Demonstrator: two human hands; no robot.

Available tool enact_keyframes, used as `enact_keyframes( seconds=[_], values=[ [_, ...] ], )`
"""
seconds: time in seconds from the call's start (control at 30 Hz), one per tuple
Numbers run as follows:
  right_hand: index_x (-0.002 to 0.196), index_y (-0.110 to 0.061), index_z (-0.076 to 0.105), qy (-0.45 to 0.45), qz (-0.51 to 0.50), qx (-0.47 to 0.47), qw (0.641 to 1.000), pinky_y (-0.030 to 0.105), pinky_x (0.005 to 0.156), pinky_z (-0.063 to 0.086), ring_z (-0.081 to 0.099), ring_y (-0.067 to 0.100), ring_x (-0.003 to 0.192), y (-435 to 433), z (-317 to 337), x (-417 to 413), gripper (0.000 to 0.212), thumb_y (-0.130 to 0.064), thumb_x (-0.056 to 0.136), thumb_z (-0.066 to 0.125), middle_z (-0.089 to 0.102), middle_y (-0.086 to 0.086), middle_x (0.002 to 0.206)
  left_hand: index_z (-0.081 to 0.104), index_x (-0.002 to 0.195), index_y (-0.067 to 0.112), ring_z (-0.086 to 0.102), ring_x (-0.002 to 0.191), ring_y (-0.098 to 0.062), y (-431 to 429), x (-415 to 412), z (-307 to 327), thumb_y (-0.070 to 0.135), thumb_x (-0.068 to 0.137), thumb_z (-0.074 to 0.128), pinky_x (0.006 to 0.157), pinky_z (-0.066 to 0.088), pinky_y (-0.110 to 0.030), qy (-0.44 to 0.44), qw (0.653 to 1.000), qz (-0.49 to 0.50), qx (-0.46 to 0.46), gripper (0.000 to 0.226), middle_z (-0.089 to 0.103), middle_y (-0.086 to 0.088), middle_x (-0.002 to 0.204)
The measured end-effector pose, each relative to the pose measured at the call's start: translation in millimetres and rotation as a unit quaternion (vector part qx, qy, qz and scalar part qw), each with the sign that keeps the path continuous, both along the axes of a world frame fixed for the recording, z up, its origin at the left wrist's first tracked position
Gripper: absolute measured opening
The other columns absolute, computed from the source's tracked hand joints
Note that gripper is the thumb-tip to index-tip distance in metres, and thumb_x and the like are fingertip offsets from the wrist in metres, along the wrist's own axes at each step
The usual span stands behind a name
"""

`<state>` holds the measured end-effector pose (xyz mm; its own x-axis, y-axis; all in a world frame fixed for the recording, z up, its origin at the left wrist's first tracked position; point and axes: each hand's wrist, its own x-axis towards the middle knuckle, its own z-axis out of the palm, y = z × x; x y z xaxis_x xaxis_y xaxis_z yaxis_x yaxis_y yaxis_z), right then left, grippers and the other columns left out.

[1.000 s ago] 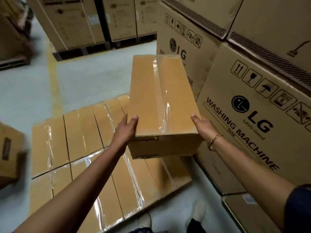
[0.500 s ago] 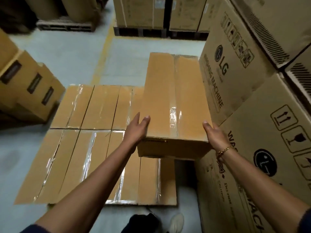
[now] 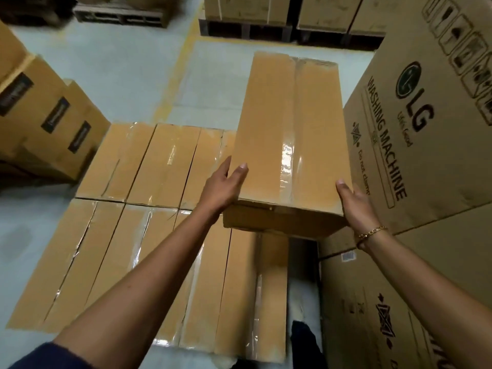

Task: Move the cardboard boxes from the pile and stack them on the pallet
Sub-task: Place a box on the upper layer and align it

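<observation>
I hold a long taped cardboard box [image 3: 287,134] lengthwise in front of me, above the floor. My left hand [image 3: 222,186] grips its near left corner, thumb on top. Its near right corner is gripped by my right hand [image 3: 352,203], which wears a gold bracelet. Below and to the left lies a flat layer of several similar taped boxes [image 3: 149,209], two rows deep. The held box hangs over that layer's right side. Whatever the layer rests on is hidden beneath it.
Large LG washing machine cartons [image 3: 426,161] form a wall close on the right. A pile of labelled boxes [image 3: 45,121] stands at the left. Loaded wooden pallets [image 3: 266,25] line the far side past a yellow floor line [image 3: 175,83]. My foot [image 3: 303,339] is by the layer's near edge.
The view has swung left and down, so the layer of boxes now lies squarely below. The held box has shifted slightly forward over its right side; both hands keep their grip.
</observation>
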<state>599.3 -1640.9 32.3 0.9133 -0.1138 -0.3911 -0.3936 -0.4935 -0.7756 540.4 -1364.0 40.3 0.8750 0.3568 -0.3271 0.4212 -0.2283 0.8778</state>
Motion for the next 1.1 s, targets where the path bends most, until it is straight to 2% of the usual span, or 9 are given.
enact_keyframes(
  seconds=[0.3,0.4,0.53,0.63,0.67,0.8,0.87,0.97,1.1],
  values=[
    [0.145,-0.023,0.049,-0.037,-0.002,0.014,0.999,0.045,0.108,0.044,0.054,0.024,0.127,17.4,-153.5,136.0,0.068,-0.068,0.094,0.042,0.058,-0.001,0.137,0.029,0.159,0.024,0.036,0.145,-0.018,16.6,130.5,-141.5,0.054,0.100,0.053,0.115,0.032,-0.035,-0.027,0.999,0.021,0.001,0.071,0.034,0.001,0.162],
    [0.142,-0.023,0.051,-0.043,0.004,0.035,0.998,0.044,0.108,0.044,0.055,0.022,0.125,16.7,-205.7,160.2,0.054,-0.057,0.101,0.043,0.060,-0.001,0.134,0.026,0.159,0.022,0.032,0.147,-0.018,15.5,156.4,-191.2,0.050,0.101,0.051,0.111,0.029,-0.030,-0.027,0.999,0.023,-0.001,0.069,0.030,0.001,0.164],
    [0.145,-0.020,0.048,-0.047,0.009,0.043,0.998,0.048,0.111,0.042,0.052,0.023,0.131,18.6,-267.3,181.5,0.063,-0.061,0.097,0.045,0.057,0.002,0.142,0.023,0.160,0.020,0.028,0.149,-0.019,19.2,176.1,-252.0,0.049,0.102,0.050,0.110,0.026,-0.029,-0.022,0.999,0.026,0.007,0.070,0.026,-0.002,0.166],
    [0.141,-0.021,0.053,-0.054,0.020,0.051,0.997,0.046,0.109,0.044,0.057,0.020,0.125,22.0,-300.4,191.0,0.053,-0.055,0.101,0.045,0.061,-0.001,0.135,0.024,0.160,0.019,0.030,0.148,-0.018,22.4,183.3,-289.0,0.049,0.102,0.050,0.117,0.028,-0.033,-0.021,0.999,0.030,0.005,0.070,0.028,-0.002,0.165],
    [0.140,-0.021,0.054,-0.056,0.024,0.051,0.997,0.046,0.109,0.044,0.057,0.019,0.125,23.5,-309.1,193.1,0.056,-0.058,0.099,0.046,0.061,-0.001,0.135,0.024,0.160,0.019,0.031,0.148,-0.018,23.9,184.2,-299.8,0.049,0.102,0.051,0.119,0.028,-0.036,-0.018,0.999,0.033,0.002,0.071,0.029,-0.002,0.164],
    [0.145,-0.026,0.049,-0.039,0.018,0.050,0.998,0.047,0.113,0.041,0.051,0.017,0.134,22.8,-350.2,199.9,0.111,-0.099,0.061,0.044,0.056,-0.004,0.144,0.027,0.159,0.020,0.034,0.147,-0.013,30.0,183.9,-336.1,0.054,0.098,0.056,0.122,0.028,-0.039,-0.005,0.999,0.046,-0.012,0.075,0.033,-0.001,0.163],
    [0.143,-0.029,0.051,-0.029,0.026,0.055,0.998,0.048,0.110,0.044,0.054,0.017,0.130,24.7,-364.3,197.1,0.096,-0.092,0.071,0.045,0.059,-0.005,0.140,0.028,0.159,0.021,0.035,0.147,-0.012,31.0,182.2,-351.5,0.055,0.097,0.057,0.122,0.028,-0.036,0.002,0.999,0.047,-0.017,0.076,0.034,0.000,0.162],
    [0.138,-0.025,0.056,-0.040,0.029,0.068,0.996,0.044,0.109,0.046,0.059,0.014,0.122,27.6,-380.7,190.7,0.050,-0.055,0.099,0.048,0.063,-0.006,0.131,0.025,0.159,0.019,0.033,0.147,-0.011,29.2,180.1,-370.0,0.049,0.101,0.054,0.119,0.026,-0.029,0.015,0.999,0.040,-0.019,0.071,0.032,0.000,0.163],
    [0.144,-0.027,0.051,-0.029,0.027,0.062,0.997,0.045,0.111,0.044,0.056,0.015,0.127,26.6,-406.2,184.8,0.056,-0.058,0.097,0.048,0.060,-0.006,0.137,0.024,0.160,0.019,0.029,0.149,-0.012,25.1,175.1,-388.8,0.046,0.103,0.051,0.117,0.024,-0.025,0.025,0.999,0.037,-0.014,0.069,0.028,0.000,0.165]
  ],
)
